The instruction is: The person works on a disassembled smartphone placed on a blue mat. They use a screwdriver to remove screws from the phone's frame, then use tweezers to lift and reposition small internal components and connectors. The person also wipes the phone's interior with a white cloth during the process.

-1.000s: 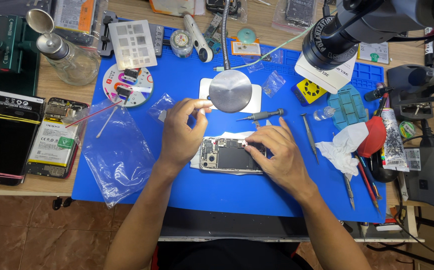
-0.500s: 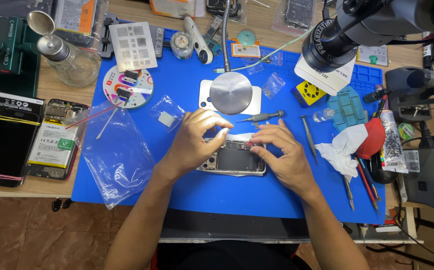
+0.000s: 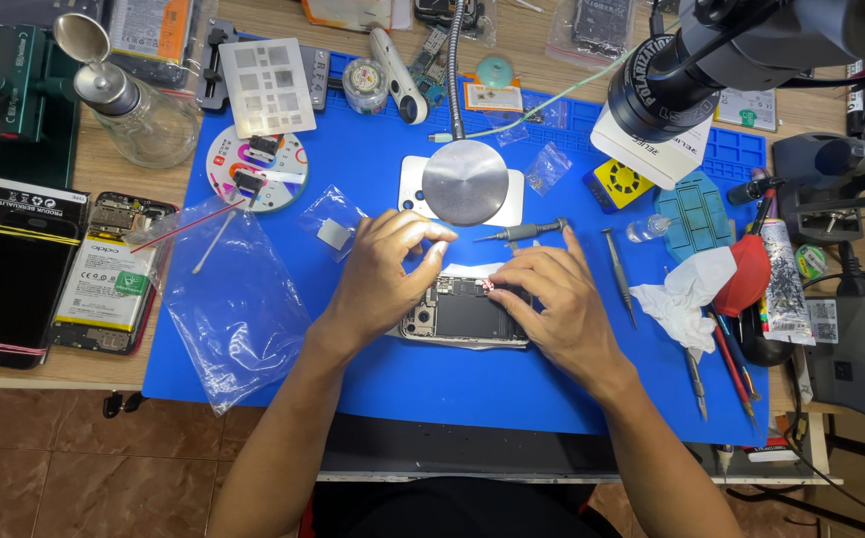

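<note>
Both hands are down over the opened phone (image 3: 467,314), which lies back-off on the blue mat (image 3: 432,379) in the middle of the bench. The left hand (image 3: 382,279) curls over the phone's top left corner, fingertips pinched together just above the upper edge. The right hand (image 3: 562,309) rests on the right side, thumb and forefinger nipping something tiny and reddish near the top edge, possibly a small part or connector, too small to make out. The risk, as I judge it: a piece that small could slip and vanish among the clutter, or a tug could strain a delicate cable inside. A screwdriver (image 3: 520,233) lies just beyond the fingers. The phone's right half is hidden under the right hand.
</note>
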